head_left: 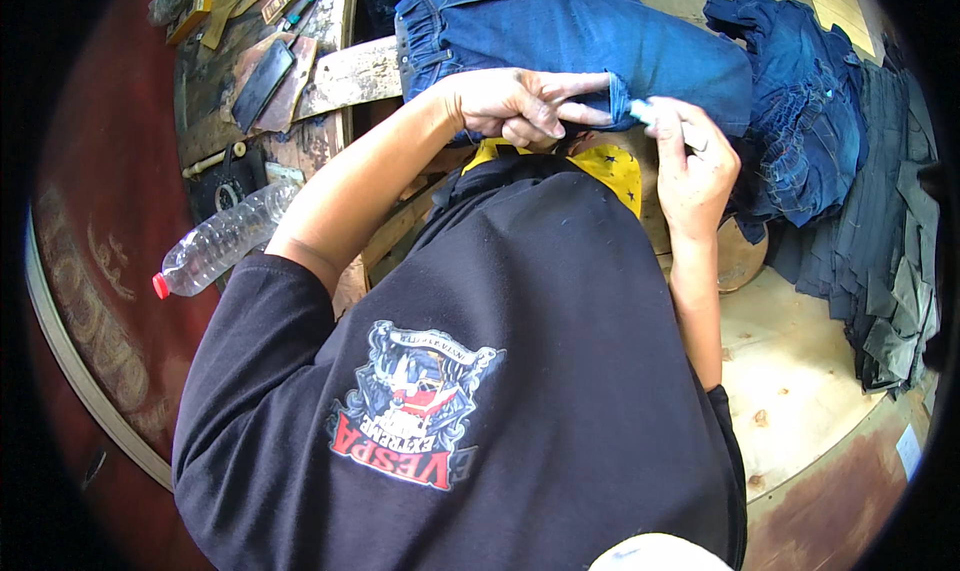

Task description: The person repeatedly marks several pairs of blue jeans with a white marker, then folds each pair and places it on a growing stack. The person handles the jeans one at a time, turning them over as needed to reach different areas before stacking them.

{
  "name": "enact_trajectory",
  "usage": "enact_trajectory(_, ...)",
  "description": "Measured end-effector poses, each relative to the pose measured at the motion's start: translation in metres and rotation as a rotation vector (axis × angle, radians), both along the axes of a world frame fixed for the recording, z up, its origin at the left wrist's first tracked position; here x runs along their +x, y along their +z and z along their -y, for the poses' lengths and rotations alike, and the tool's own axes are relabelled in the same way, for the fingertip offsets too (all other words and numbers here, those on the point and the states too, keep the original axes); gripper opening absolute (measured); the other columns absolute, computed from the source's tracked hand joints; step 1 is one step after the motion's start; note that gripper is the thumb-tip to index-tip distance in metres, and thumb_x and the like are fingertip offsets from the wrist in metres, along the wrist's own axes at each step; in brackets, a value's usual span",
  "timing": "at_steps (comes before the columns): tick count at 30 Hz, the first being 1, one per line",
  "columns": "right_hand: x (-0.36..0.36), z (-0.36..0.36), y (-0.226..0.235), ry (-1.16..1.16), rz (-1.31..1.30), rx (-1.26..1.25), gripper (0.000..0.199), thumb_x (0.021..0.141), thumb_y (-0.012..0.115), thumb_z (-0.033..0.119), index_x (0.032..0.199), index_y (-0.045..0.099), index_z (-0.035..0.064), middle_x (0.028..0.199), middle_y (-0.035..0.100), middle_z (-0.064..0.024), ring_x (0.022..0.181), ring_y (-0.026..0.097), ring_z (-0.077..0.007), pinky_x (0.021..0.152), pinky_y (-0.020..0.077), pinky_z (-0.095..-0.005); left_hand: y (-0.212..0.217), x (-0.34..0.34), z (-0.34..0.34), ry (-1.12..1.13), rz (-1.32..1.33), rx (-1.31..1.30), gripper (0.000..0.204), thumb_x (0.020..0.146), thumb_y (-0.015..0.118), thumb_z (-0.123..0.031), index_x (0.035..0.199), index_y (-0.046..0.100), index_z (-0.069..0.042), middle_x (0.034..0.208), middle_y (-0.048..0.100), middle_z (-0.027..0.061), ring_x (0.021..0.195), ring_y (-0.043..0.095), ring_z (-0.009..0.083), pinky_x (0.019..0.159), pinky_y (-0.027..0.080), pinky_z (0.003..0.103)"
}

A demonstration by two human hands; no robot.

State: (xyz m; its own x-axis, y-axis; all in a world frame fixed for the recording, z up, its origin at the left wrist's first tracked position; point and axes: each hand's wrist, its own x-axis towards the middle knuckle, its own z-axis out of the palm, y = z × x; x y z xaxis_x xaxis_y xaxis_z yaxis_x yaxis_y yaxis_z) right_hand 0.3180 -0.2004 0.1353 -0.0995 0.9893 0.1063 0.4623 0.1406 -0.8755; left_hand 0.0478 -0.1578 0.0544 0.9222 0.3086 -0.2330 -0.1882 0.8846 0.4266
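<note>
- Blue denim garment [570, 36]: lies just beyond both hands.
- Left hand [512, 106]: two fingers spread apart, tips at narrow blue strip [620, 98], between hands.
- Right hand [697, 166]: fingers pinching small whitish thing [641, 110], blurred, beside strip.

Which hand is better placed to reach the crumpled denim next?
Probably the right hand: it's nearer the crumpled denim. The left hand is farther away, with blue material at its fingers.

Denim [560, 31] is blue, tee [590, 371] blk, cloth [625, 178] yel w/ dk stars.
</note>
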Motion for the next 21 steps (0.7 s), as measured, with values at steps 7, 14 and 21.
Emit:
enact_trajectory(7, -0.001, 0.014, -0.005, 0.000, 0.018, 0.045, 0.011, 0.103, 0.075, 0.005, 0.108, 0.079, -0.0043, 0.098, 0.082, -0.0135, 0.088, 0.079, -0.0174, 0.078, 0.0601, -0.0306, 0.004, -0.002, 0.002, -0.006, 0.017, 0.023, 0.108, 0.097, 0.062, 0.009, 0.180, 0.000, -0.021, 0.183, 0.020, 0.0218, 0.071, 0.043, 0.0052, 0.055, 0.038, 0.021)
enact_trajectory(14, -0.001, 0.010, -0.008, -0.094, 0.061, 0.227, 0.013, 0.103, 0.077, 0.008, 0.111, 0.080, -0.0024, 0.100, 0.082, -0.0147, 0.090, 0.081, -0.0211, 0.081, 0.0613, -0.0315, 0.002, 0.000, 0.013, 0.064, 0.000, -0.013, 0.112, 0.094, 0.080, -0.003, 0.180, 0.013, -0.026, 0.179, 0.035, 0.0143, 0.070, 0.040, 0.0011, 0.055, 0.036, 0.016)
enact_trajectory(21, 0.039, -0.046, -0.020, -0.186, -0.250, 0.047, 0.026, 0.111, 0.069, 0.017, 0.131, 0.074, -0.0002, 0.107, 0.083, -0.0144, 0.096, 0.080, -0.0188, 0.087, 0.0609, -0.0333, 0.009, 0.021, 0.032, 0.326, -0.271, -0.100, 0.073, 0.103, 0.077, -0.017, 0.168, 0.044, -0.019, 0.145, 0.069, 0.0064, 0.054, 0.030, 0.0003, 0.048, 0.024, 0.020)
